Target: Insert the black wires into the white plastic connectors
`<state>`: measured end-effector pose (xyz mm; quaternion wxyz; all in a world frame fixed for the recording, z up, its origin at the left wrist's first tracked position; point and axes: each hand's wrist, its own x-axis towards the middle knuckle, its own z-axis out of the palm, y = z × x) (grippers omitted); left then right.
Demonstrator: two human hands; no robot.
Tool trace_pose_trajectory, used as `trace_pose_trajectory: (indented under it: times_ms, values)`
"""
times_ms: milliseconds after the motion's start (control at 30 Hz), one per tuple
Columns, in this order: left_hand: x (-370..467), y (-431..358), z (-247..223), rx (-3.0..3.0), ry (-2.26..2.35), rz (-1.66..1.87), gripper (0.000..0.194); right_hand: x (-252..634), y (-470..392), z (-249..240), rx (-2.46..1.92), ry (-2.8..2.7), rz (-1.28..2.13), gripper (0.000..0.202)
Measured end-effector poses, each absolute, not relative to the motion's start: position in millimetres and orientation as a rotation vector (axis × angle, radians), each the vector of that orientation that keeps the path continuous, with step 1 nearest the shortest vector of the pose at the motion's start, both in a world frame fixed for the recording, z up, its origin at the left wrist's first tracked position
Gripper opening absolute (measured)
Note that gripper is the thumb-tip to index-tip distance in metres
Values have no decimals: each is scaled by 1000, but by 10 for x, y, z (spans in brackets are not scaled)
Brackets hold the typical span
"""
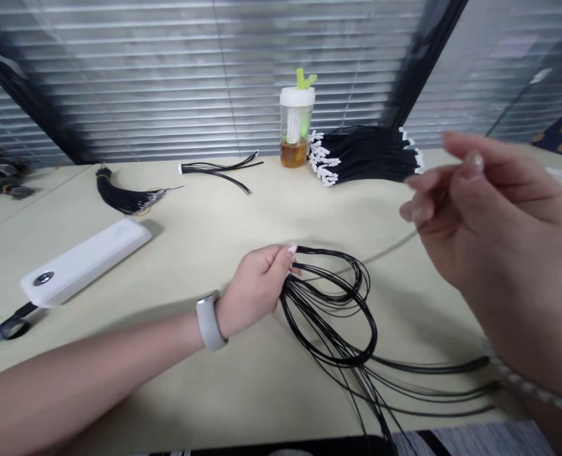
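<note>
A looped bundle of thin black cables [350, 361] lies at the table's middle and trails to the right and over the front edge. My left hand [262, 278], with a grey watch band on its wrist, is closed round the gathered end of the loops. Raised at the right is my right hand [490, 202], its fingers bent and thumb near the forefinger. A thin dark strand [390, 249] runs from the bundle up toward its fingertips; whether they pinch it is too small to tell.
Behind stand a bottle of amber liquid [293, 136] and a black cable stack with white connectors [369, 152]. Short black wires [214, 168], a tied black bundle [119, 193] and a white power bank [88, 259] lie left. Blinds [167, 76] form the back.
</note>
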<state>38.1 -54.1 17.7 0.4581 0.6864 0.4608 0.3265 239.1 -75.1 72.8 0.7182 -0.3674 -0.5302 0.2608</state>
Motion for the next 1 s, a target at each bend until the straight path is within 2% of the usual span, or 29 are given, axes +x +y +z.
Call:
trace_pose_trajectory:
  times_ms: [67, 100, 133, 233, 333, 533, 1000]
  values:
    - [386, -542, 185, 1679, 1130, 805, 45, 2378, -767, 703, -873, -1316, 653, 43]
    - [388, -541, 187, 1673, 1123, 809, 45, 2366, -783, 684, -953, -1402, 690, 47]
    - [390, -541, 188, 1672, 1115, 816, 45, 2350, -802, 664, -1054, -1499, 710, 43]
    - [392, -540, 187, 1685, 1089, 855, 43, 2275, -854, 608, -1343, -1818, 614, 10]
    - [387, -546, 185, 1682, 1088, 861, 42, 2206, -875, 579, -1466, -2040, 451, 16]
    - [377, -558, 178, 1649, 1083, 823, 44, 2182, -876, 585, -1531, -2097, 295, 25]
    - [376, -552, 167, 1667, 1091, 831, 46, 2170, -896, 606, -1538, -2167, 398, 25]
